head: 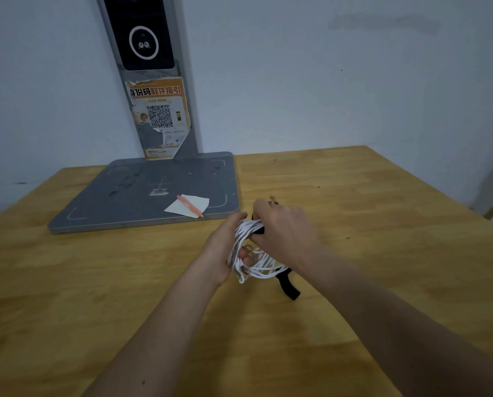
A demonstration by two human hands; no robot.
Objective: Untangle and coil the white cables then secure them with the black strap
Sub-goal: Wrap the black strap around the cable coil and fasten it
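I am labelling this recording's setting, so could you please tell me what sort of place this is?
Probably a parcel pickup point or small back office. A grey scanning stand with a camera panel and an orange QR-code pickup notice sits on a wooden table against a plain wall.

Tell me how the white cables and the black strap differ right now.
The white cables are thin, many-stranded and bunched into a coil between both hands; the black strap is one flat, wider band. The cables are held by the left hand; the strap passes under the right hand, its free end hanging loose below the coil. Both are off the table.
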